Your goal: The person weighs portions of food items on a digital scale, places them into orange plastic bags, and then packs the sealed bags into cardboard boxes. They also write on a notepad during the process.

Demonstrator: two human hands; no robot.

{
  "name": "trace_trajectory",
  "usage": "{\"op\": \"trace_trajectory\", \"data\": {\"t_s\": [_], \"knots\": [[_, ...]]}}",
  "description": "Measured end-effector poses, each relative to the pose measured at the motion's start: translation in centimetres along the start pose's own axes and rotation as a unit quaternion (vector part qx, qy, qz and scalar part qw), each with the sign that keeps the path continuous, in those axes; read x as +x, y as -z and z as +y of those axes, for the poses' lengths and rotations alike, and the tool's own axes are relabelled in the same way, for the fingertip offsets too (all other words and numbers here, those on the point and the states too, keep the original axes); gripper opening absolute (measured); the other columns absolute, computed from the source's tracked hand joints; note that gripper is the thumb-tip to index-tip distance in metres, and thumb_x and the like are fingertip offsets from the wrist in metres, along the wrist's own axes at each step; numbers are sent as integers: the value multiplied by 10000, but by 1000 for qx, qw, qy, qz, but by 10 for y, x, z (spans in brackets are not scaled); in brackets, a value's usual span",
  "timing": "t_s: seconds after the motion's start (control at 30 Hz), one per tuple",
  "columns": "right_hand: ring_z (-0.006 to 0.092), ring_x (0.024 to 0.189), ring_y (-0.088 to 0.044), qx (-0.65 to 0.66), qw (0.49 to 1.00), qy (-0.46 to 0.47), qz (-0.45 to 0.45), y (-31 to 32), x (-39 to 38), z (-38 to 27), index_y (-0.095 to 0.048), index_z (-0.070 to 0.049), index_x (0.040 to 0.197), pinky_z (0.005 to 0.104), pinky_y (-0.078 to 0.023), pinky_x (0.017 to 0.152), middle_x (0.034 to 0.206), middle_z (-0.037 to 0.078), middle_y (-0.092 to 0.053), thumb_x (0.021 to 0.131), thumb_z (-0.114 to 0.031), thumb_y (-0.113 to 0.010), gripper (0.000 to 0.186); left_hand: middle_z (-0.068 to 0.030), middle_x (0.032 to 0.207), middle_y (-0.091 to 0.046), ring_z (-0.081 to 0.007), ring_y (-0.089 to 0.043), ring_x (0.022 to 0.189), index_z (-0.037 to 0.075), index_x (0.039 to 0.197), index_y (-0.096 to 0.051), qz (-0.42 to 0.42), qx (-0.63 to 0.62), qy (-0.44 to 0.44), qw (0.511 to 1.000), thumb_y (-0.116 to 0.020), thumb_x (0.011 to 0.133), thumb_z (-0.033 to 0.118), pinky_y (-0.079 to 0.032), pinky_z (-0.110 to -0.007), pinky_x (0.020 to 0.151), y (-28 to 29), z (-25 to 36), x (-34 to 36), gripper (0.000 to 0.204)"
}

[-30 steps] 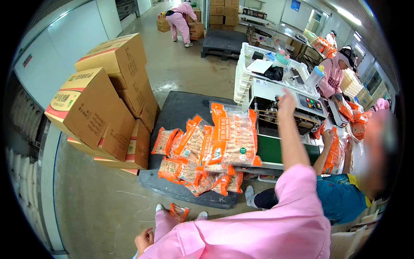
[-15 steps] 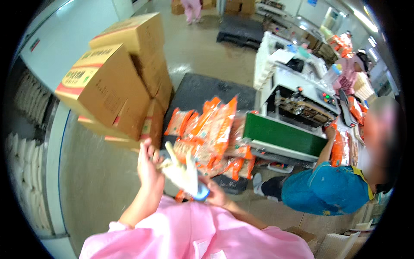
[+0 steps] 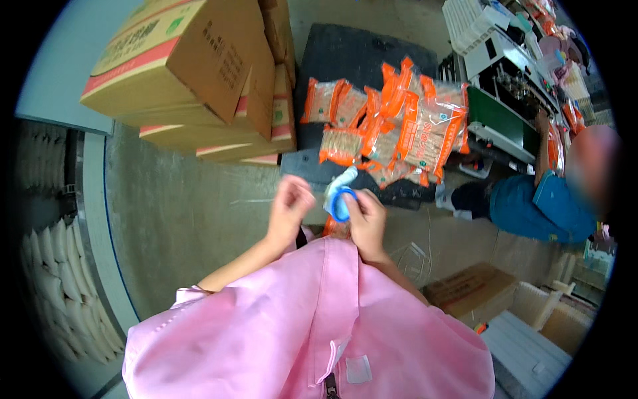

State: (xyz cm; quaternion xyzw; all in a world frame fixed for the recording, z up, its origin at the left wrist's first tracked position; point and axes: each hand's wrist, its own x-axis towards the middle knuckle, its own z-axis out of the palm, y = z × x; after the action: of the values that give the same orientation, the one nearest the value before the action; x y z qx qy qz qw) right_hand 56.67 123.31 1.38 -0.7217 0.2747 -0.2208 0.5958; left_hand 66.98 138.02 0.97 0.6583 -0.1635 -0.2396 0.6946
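My right hand (image 3: 367,216) grips a glove (image 3: 341,181) by its blue cuff, in front of my chest. The glove is whitish, and its bunched fingers point away from me. Just to the left, my left hand (image 3: 290,201) is apart from the glove. Its fingers are loosely bent and slightly blurred, with nothing visible in them. Beyond both hands, clear-and-orange packs (image 3: 425,130) of a pale brown food lie heaped on a black pallet (image 3: 342,53). Part of another orange pack (image 3: 335,228) shows low between my forearms.
Cardboard cartons (image 3: 199,73) are stacked at the left. To the right stands a machine with a green conveyor belt (image 3: 495,118), and a co-worker in a blue top (image 3: 541,206) is beside it. An open carton (image 3: 472,286) and white crates (image 3: 528,349) lie at the lower right.
My view has tipped down and closer. The glove, held upright with fingers spread between both hands before, is now bunched in my right hand. My left hand has come away from it.
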Motion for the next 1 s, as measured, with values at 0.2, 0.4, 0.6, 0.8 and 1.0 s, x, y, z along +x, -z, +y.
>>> {"op": "trace_trajectory", "data": {"t_s": [0.2,0.4,0.6,0.8,1.0], "knots": [[221,579,-625,-115,985,-46,-118,-92,-57,12,-637,-80,1025,353,-473,531,759,92,-637,859,-90,-653,167,51,783,-610,-14,-559,683,109,1008,-581,-39,-166,274,947,-572,996,210,-446,-178,589,73,-52,-61,102],[222,584,-652,-317,894,222,-227,-105,-106,28,-649,-164,994,379,-518,505,705,60,-607,794,-129,-637,204,3,841,-621,-78,-623,699,79,989,-550,80,-293,417,857,-486,1026,198,-515,-226,620,101,-59,-73,140],[240,475,-635,-451,854,162,-202,-90,-144,52,-621,-137,860,404,-498,422,639,76,-591,805,-124,-587,67,-77,675,-595,-242,-625,590,74,943,-561,-12,245,12,969,-557,972,187,-479,-384,526,63,-80,-89,117],[166,573,-607,271,826,-381,-314,-4,-153,103,-622,-29,887,350,-447,467,694,67,-635,923,-115,-488,163,-34,666,-548,-238,-596,565,155,893,-609,-142,377,-324,856,-670,803,166,-462,-372,501,5,-79,-145,110],[190,974,-623,502,806,-314,12,36,-189,78,-534,-18,1257,355,-522,834,1134,96,-622,981,-74,-500,284,-28,644,-530,-209,-575,539,139,918,-622,-158,357,-354,850,-687,721,165,-439,-349,494,-59,-80,-190,208]]}}
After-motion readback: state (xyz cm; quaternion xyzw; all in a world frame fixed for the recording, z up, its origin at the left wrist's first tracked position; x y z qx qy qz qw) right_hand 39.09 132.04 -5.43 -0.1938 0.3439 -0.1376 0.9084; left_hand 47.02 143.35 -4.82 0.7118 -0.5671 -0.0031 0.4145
